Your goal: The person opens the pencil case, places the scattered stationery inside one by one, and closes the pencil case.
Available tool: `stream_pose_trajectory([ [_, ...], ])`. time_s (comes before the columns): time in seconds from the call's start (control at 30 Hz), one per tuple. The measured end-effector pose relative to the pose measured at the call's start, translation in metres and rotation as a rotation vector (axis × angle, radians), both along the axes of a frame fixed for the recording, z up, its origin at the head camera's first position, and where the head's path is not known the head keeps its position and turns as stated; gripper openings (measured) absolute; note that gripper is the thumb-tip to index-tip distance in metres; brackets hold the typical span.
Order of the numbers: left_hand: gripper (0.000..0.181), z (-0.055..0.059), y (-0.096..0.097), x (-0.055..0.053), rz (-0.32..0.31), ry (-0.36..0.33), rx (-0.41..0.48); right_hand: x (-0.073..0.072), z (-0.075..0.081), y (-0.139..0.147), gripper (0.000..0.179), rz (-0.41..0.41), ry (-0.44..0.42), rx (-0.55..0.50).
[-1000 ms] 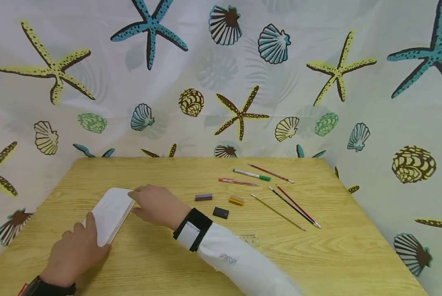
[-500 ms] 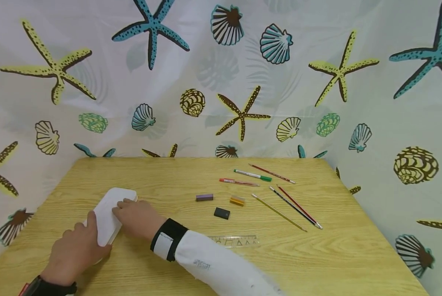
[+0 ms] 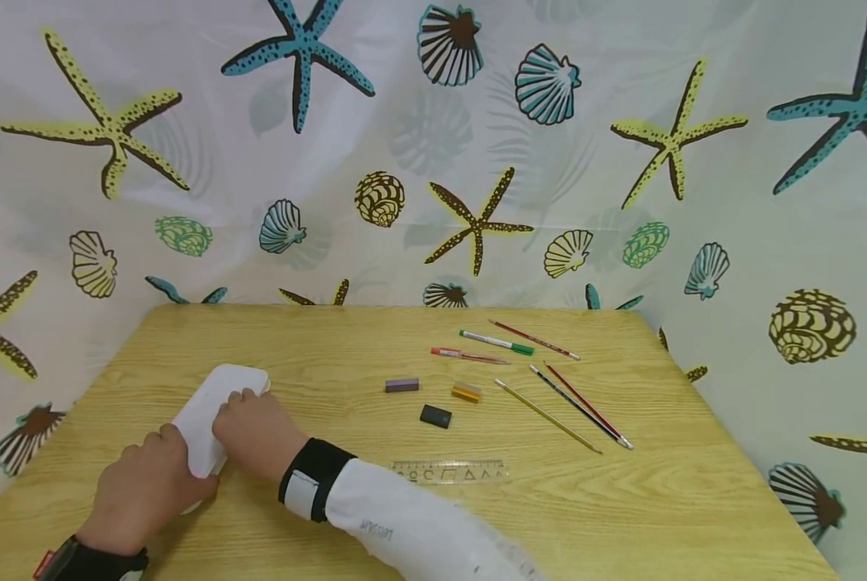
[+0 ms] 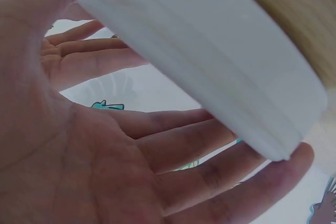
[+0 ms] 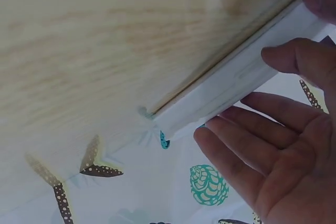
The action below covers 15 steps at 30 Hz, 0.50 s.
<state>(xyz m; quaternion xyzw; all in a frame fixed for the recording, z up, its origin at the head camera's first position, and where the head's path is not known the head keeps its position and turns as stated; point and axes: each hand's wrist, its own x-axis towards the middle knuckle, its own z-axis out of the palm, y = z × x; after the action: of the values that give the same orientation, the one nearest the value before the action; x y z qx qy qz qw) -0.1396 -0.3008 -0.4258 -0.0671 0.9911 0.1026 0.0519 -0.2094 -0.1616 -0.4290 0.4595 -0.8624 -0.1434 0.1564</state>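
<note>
A white rounded case [image 3: 227,382], like a pencil box, lies at a slant on the left part of the table. At its near left end my left hand [image 3: 146,484] grips it, thumb on the near side and fingers over the left edge. My right hand [image 3: 259,432] holds the case's right long side, its thumb [image 5: 286,56] on the side wall and its curled fingers over the top. In the left wrist view, a seam runs along the side of the case [image 4: 210,51] near one edge. Both hands cover parts of it, and its inside is hidden.
Right of the hands lie a purple block [image 3: 402,386], an orange block [image 3: 466,392], a black eraser [image 3: 435,416] and a clear ruler [image 3: 449,472]. Farther right are a green marker [image 3: 496,342], a red pen [image 3: 469,356] and several pencils [image 3: 549,415]. A patterned curtain [image 3: 375,266] hangs behind.
My right hand has slid from the case's far right corner toward me, down its right side. The left hand keeps its place, with its index finger now more bent. The ruler is more uncovered.
</note>
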Motion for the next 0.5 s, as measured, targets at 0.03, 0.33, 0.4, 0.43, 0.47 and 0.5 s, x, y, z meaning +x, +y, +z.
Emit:
stream_pose_trajectory([
  [0.03,0.076,0.0,0.0,0.0,0.002,-0.002,0.003,0.001,-0.001,-0.001,0.015,-0.004,0.014,0.001],
  [0.33,0.072,0.001,0.001,0.0,0.01,-0.013,0.035,0.01,-0.007,-0.01,0.015,-0.044,0.05,0.02],
  [0.4,0.072,0.0,0.001,0.0,0.01,-0.008,0.036,0.01,-0.006,-0.011,0.015,-0.05,0.047,0.022],
  [0.43,0.071,0.001,0.001,0.0,0.011,-0.007,0.035,0.011,-0.006,-0.011,0.016,-0.055,0.04,0.027],
  [0.47,0.071,0.001,0.001,0.0,0.012,-0.006,0.035,0.012,-0.005,-0.012,0.016,-0.059,0.031,0.031],
  [0.5,0.07,0.001,0.001,0.0,0.013,-0.006,0.036,0.013,-0.004,-0.012,0.017,-0.066,0.018,0.039],
])
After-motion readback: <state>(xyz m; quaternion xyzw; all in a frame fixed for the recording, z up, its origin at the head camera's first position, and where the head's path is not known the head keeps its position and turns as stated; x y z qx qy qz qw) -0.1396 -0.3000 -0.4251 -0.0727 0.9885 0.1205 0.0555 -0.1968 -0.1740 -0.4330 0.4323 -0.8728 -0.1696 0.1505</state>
